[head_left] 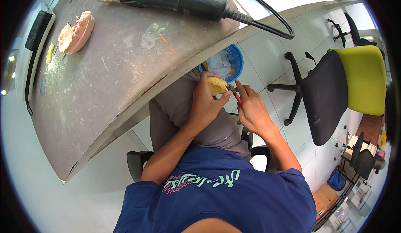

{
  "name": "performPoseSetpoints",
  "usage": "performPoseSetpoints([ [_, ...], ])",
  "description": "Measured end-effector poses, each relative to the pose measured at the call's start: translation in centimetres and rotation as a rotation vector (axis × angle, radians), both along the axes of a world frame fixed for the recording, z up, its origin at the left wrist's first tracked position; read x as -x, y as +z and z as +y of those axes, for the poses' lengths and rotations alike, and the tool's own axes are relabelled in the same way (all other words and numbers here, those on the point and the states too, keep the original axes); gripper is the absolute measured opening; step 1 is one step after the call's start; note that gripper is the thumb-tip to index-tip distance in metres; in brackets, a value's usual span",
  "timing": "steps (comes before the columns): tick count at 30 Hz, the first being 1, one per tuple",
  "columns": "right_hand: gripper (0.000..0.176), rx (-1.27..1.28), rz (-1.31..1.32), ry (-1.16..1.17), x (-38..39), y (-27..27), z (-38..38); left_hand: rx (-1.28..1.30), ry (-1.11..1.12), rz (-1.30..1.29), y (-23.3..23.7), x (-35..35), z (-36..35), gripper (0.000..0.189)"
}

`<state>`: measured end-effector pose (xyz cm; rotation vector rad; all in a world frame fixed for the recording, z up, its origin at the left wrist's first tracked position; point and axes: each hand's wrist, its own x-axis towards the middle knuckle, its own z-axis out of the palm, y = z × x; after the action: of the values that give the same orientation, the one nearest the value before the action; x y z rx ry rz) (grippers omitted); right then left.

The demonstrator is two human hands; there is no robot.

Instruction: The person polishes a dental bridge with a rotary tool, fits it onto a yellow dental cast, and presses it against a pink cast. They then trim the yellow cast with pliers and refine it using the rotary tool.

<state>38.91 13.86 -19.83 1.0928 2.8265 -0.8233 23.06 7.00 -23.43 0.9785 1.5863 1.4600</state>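
My left hand [205, 101] grips a yellow dental cast [216, 85] with a row of teeth along its edge. My right hand [252, 110] is closed around red-handled pliers [238, 98]. The metal jaws of the pliers meet the right side of the cast; whether they bite into it I cannot make out. Both hands are over my lap, beside the bench edge. Just beyond them, a blue bin [238, 59] stands on the floor with crumpled clear plastic and some yellowish bits inside.
On the grey workbench [112, 78] lie a black handpiece [175, 0] with a coiled cord and a pink dental cast [78, 33]. Near the left edge are a small yellow row of teeth [49, 53] and pale dust. An office chair [328, 93] stands to the right.
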Motion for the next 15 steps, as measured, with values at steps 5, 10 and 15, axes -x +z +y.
performPoseSetpoints([
  [5, 0.035, -0.057, 0.108, 0.042, 0.1, -1.1, 0.2, 0.068, -0.024, 0.033, -0.2, 0.4, 0.1, 0.050],
  [10, 0.015, 0.201, 0.098, -0.087, 0.3, -1.7, 0.6, 0.108, -0.025, 0.147, -1.0, 0.8, 0.6, 0.048],
  [15, 0.027, 0.310, 0.156, -0.292, 0.3, -2.9, 0.0, 0.112, -0.063, 0.007, -0.5, 1.3, 0.7, 0.047],
])
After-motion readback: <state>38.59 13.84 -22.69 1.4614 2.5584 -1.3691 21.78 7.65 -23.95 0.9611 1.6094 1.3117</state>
